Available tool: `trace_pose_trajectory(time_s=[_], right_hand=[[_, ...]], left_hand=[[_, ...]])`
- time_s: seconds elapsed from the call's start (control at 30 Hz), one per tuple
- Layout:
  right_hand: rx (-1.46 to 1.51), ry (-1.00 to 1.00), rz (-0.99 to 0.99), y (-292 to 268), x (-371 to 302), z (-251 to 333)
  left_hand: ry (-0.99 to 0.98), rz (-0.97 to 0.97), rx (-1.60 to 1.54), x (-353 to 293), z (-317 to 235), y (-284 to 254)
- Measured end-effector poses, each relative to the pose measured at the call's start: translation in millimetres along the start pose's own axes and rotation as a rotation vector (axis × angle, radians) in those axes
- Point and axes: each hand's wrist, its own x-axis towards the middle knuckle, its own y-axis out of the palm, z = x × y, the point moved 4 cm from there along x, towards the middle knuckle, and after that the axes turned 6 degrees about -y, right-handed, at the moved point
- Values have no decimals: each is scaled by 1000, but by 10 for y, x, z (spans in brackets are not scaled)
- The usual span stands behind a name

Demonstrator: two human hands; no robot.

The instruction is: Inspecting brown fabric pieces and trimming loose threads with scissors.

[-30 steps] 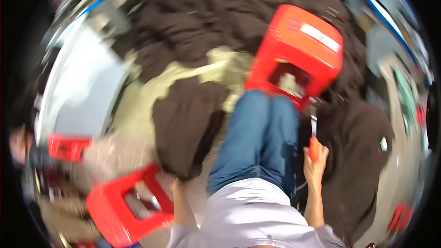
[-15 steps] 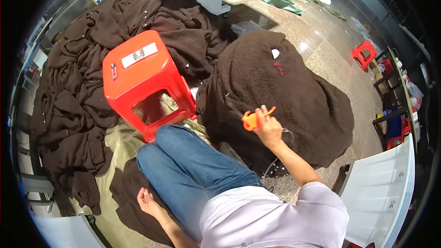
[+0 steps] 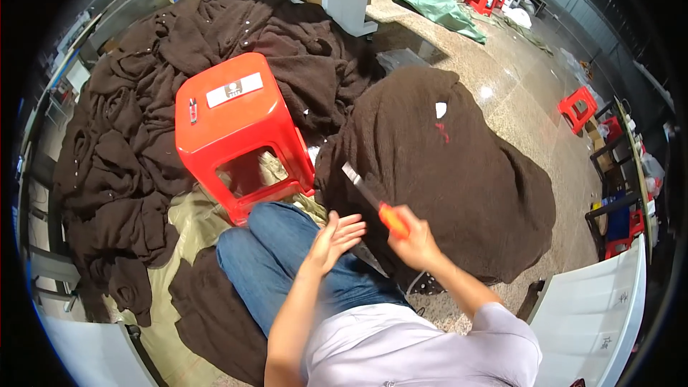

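Note:
My right hand (image 3: 417, 244) is closed around an orange-handled tool (image 3: 394, 221) with a long dark shaft and a pale tip. The shaft points up and left, above a brown fabric heap (image 3: 459, 172) bearing a white patch and a red mark. A thin clear hose (image 3: 414, 283) runs below the right wrist. My left hand (image 3: 334, 241) is open and holds nothing, its fingers stretched toward the tool. It hovers over my jeans-clad legs, left of the right hand and apart from it. The tool's exact kind is not plain.
A red plastic stool (image 3: 229, 111) stands in front of my knees, small red snips (image 3: 193, 111) lying on top. Behind it spreads a large brown fabric pile (image 3: 129, 143). White panels (image 3: 595, 308) flank me. Several red stools (image 3: 577, 110) and a green sheet (image 3: 444, 14) lie farther off.
My left hand has come up from beside my left thigh toward the right hand. The right hand has lowered slightly and the tool has turned, showing its shaft more fully.

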Motion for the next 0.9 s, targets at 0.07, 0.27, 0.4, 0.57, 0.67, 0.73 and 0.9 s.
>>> trace_pose_trajectory(time_s=[0.07,0.27,0.4,0.57,0.67,0.73,0.9], right_hand=[[148,-107,169,17,-208,492],[491,-236,653,29,-525,967],[561,-251,873,180,-507,1182],[748,-376,1010,548,-402,1550],[719,-395,1283,862,-477,1897],[693,-388,1426,1096,-597,1902],[342,-336,1458,1373,-798,1612]], left_hand=[[-122,189,-268,523,114,80],[134,470,-562,799,-735,599],[520,108,-417,419,-1365,77],[829,-540,-141,-1413,-1869,-685],[874,-362,-279,-2394,-1703,-886],[750,-639,-283,-2723,-1430,-1054],[819,-786,-380,-2884,-295,-1689]])
